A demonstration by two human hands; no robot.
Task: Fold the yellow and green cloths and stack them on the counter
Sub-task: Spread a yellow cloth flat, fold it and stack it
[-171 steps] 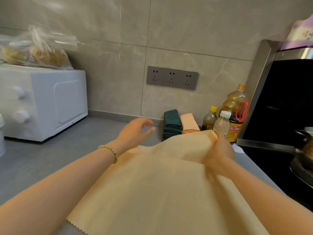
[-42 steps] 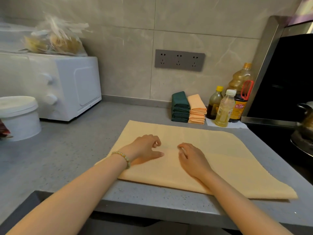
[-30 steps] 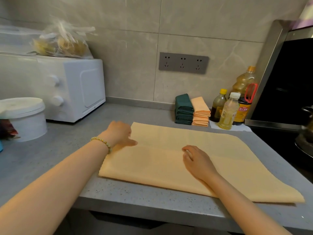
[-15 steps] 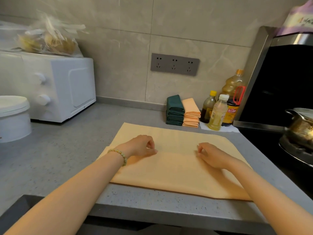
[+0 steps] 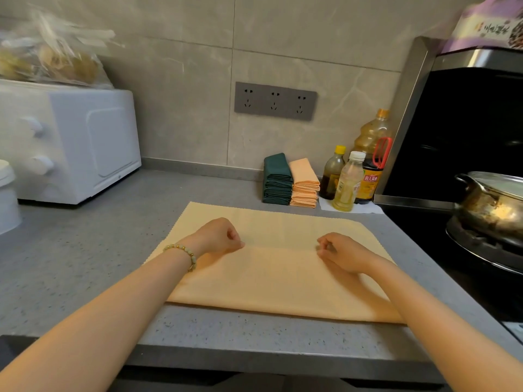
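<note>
Pinching the yellow cloth (image 5: 277, 281) at its upper layer's edge: my left hand (image 5: 218, 236) and right hand (image 5: 341, 251), fingers curled. Cloth lies folded over, flat on the worktop (image 5: 85, 264). Beyond the cloth, by the wall — green stack (image 5: 277, 181), yellow stack (image 5: 304, 186), touching.

Pale yellow cloth (image 5: 277, 275), speckled grey counter (image 5: 85, 250), dark green stack (image 5: 276, 179)

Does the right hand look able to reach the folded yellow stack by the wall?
Probably yes. Only the spread yellow cloth and bare counter lie between the right hand and the folded yellow stack; the bottles stand beside it, not in front.
</note>
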